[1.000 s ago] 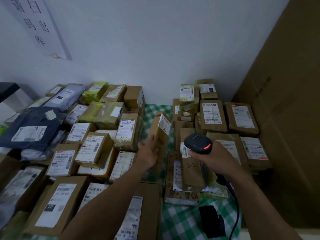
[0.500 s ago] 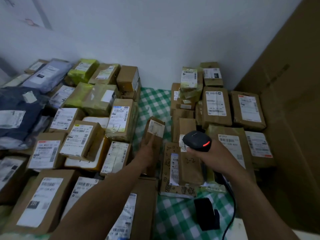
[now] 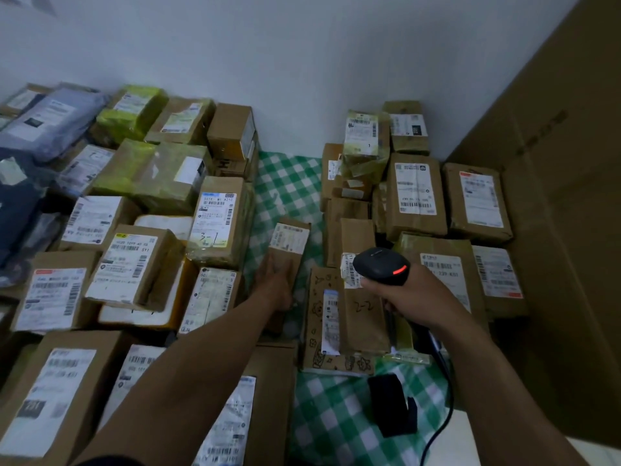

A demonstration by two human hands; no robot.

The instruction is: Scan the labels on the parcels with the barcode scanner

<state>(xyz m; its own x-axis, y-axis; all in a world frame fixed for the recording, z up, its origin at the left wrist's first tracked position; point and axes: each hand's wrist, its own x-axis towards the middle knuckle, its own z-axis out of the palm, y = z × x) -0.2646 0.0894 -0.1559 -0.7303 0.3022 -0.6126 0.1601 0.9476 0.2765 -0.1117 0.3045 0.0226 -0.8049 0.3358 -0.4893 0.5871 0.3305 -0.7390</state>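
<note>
My left hand (image 3: 276,286) grips a narrow brown parcel (image 3: 289,250) low over the green checked cloth (image 3: 289,190), in the gap between two piles; its white label faces up. My right hand (image 3: 408,297) grips the black barcode scanner (image 3: 381,266), whose red light glows. The scanner hovers to the right of that parcel, above a brown parcel marked "2-2" (image 3: 364,314). Its black cable (image 3: 440,415) runs down past my right forearm.
Several labelled boxes and bags crowd the left pile, among them a box marked "3-1" (image 3: 218,220). More labelled parcels are stacked on the right (image 3: 416,193). A large cardboard sheet (image 3: 568,196) walls the right side. A black scanner stand (image 3: 391,405) sits on the cloth near me.
My left hand has lowered the narrow parcel from an upright tilt down toward the cloth in the gap. The scanner hand stays roughly where it was; the view has tilted downward.
</note>
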